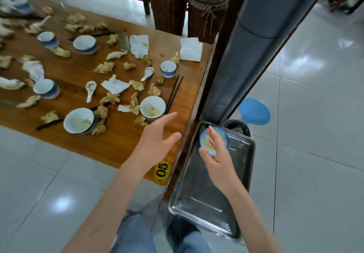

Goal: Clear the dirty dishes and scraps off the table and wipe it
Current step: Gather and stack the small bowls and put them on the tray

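Observation:
My right hand point(217, 154) holds a small blue-rimmed dish point(213, 137) with food residue over the far end of a metal tray point(236, 174) beside the table. My left hand point(157, 134) hovers open, fingers spread, above the wooden table's near right corner point(122, 144). Just beyond its fingertips stands a dirty white bowl point(152, 107). Another dirty bowl point(78, 121) sits to the left. Several cups, two white spoons point(90, 90), black chopsticks point(174, 93), crumpled napkins point(115, 85) and many bone scraps litter the tabletop.
A grey cart column point(246, 45) rises right of the table, above the tray. A blue lid point(255, 110) and a dark bin point(239, 127) stand behind the tray. Two wicker baskets point(187, 6) stand beyond the table. A yellow "05" tag point(162, 171) marks the table's edge. Tiled floor surrounds everything.

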`<state>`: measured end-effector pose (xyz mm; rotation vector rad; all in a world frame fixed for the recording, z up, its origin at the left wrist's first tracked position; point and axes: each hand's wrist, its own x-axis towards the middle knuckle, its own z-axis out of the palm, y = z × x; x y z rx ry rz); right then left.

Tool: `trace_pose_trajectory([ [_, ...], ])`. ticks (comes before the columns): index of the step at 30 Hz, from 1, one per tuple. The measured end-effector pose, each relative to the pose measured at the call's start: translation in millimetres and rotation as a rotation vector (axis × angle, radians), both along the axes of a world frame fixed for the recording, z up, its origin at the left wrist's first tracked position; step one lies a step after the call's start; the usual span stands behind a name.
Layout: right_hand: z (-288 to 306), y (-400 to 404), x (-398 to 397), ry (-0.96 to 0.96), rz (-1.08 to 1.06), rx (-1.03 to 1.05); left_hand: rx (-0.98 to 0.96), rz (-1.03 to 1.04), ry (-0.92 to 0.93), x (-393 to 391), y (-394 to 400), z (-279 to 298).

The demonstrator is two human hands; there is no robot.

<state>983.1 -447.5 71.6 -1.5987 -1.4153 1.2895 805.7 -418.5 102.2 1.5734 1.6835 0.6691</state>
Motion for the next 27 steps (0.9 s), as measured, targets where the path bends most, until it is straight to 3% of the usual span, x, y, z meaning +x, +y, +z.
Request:
trace_pose_trajectory([
  [8, 11.4, -37.9, -107.6, -0.016, 0.087, -0.032, -0.023, 0.169, 0.093, -127.8, -58.4, 7.8],
  [15, 12.4, -53.1, -190.4, -0.092, 0.135, -0.033, -0.027, 0.193, 0.124, -224.4, -77.8, 8.7],
  [27, -27.6, -10.3, -273.5, -0.24, 0.152, -0.079, -0.049, 0.108, 0.155, -305.5, -29.2, -40.9],
])
